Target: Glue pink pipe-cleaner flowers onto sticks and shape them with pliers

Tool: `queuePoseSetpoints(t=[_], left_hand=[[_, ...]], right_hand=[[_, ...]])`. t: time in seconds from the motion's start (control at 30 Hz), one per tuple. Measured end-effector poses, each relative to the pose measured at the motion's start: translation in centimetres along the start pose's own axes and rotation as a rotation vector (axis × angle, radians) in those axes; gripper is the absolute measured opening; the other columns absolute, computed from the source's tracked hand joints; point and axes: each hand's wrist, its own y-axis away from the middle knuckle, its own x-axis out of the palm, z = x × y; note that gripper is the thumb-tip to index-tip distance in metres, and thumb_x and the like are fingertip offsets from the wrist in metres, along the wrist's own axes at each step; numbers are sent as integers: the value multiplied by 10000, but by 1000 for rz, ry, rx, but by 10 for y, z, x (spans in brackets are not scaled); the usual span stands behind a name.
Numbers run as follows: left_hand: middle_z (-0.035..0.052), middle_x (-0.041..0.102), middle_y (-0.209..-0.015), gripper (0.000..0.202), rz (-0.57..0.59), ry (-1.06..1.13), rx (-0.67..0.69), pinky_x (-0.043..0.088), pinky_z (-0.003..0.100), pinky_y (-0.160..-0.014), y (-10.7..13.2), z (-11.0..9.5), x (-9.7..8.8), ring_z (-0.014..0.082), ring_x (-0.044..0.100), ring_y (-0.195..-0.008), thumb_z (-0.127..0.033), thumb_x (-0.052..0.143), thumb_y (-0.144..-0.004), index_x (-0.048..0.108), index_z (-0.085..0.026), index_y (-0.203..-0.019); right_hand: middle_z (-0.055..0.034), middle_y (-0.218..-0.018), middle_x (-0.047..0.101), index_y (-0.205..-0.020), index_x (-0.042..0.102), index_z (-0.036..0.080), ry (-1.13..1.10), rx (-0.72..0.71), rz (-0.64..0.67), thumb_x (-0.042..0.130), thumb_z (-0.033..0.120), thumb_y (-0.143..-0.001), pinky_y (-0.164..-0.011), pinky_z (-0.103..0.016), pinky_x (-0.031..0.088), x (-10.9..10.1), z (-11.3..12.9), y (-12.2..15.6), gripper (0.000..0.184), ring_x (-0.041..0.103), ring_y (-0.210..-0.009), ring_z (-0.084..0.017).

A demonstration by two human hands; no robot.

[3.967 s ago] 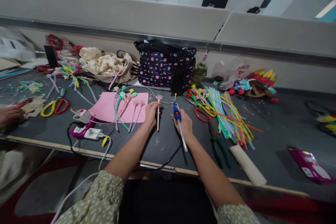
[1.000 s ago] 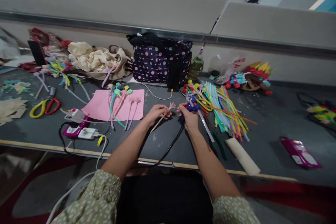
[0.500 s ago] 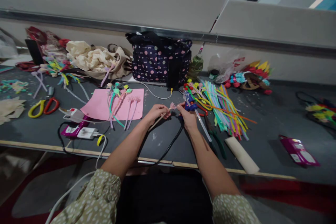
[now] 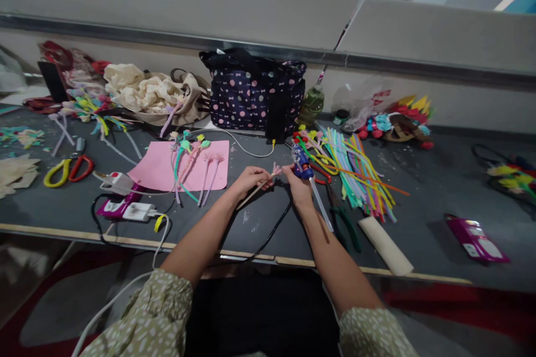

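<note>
My left hand (image 4: 254, 179) pinches a pale pipe-cleaner stem (image 4: 251, 196) topped by a small pink pipe-cleaner flower (image 4: 276, 169). My right hand (image 4: 298, 185) is closed around a blue glue gun (image 4: 303, 165), just right of the flower. A clear glue stick (image 4: 321, 205) juts from the gun's back end toward me, and a black cord (image 4: 274, 234) trails from under the hand. The right thumb and fingertip come close to the petals; whether they touch cannot be made out. Two finished pink-and-purple stems (image 4: 210, 170) lie on a pink sheet (image 4: 157, 164) to the left.
Colourful pipe cleaners (image 4: 355, 170) are heaped at right, near green-handled pliers (image 4: 349, 226) and a beige roll (image 4: 385, 245). Scissors (image 4: 75, 164) and a power strip (image 4: 121, 206) lie left. A dotted bag (image 4: 251, 95) with a phone (image 4: 278, 114) before it stands behind.
The right hand and glue gun have shifted slightly left, and the glue stick's end has swung a little toward the arm. The flower has turned slightly in the left hand.
</note>
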Motion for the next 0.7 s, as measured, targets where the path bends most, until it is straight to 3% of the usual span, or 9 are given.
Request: queuePoseSetpoints(t=[0.3, 0.7], left_hand=[[75, 711, -674, 179, -3, -13, 1, 473, 221, -571, 0, 0, 1, 111, 603, -545, -279, 711, -670, 714, -106, -716], [73, 713, -680, 177, 14, -25, 20, 471, 224, -580, -1, 2, 0, 112, 604, -555, -282, 706, -671, 722, -111, -719]], right_hand=[[17, -739, 619, -788, 613, 202, 74, -108, -33, 718, 419, -711, -693, -313, 503, 0, -2, 3, 253, 574, -666, -152], [17, -729, 644, -772, 600, 217, 136, -188, -4, 679, 358, -760, -701, -300, 491, 0, 20, 11, 162, 596, -671, -164]])
